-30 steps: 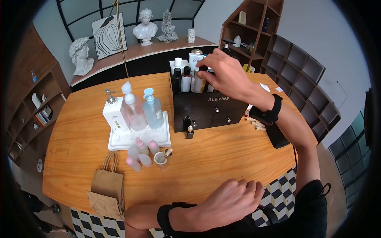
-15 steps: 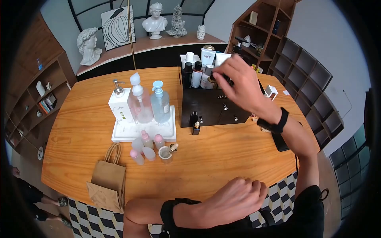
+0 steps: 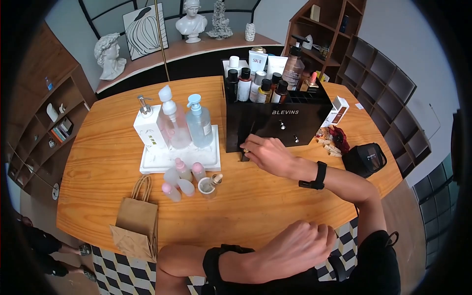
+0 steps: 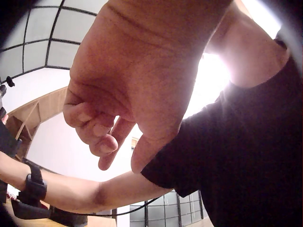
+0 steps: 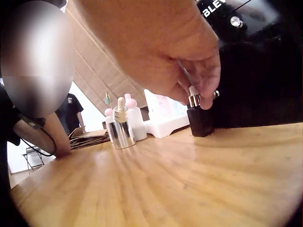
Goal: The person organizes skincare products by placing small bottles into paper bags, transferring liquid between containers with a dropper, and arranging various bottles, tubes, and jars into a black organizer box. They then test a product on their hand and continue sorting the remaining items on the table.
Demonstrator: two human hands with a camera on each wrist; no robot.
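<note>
My right hand (image 3: 268,155) is low at the front of the black drawer organizer (image 3: 265,125). Its thumb and fingers pinch the pale, silver-collared top of a small black dropper bottle (image 5: 201,122), which stands upright on the table. Seen from the head, that hand covers most of the bottle. Several dark-capped bottles (image 3: 279,92) fill the organizer's top compartments. Near my body, my left hand (image 3: 295,253) holds nothing, its fingers hanging loosely curled, as its palm side in the left wrist view confirms.
Left of the organizer, a white tray (image 3: 211,162) bears pump bottles, with small pink-capped bottles (image 3: 182,169) and a silver dropper bottle (image 5: 121,132) before it. A brown paper bag (image 3: 137,216) lies front left. Right are a black pouch (image 3: 364,160) and a white box (image 3: 339,110).
My right hand has left the bottles in the organizer's top and come down to the small black dropper bottle in front, now pinching its top. My left hand stays about where it was.
</note>
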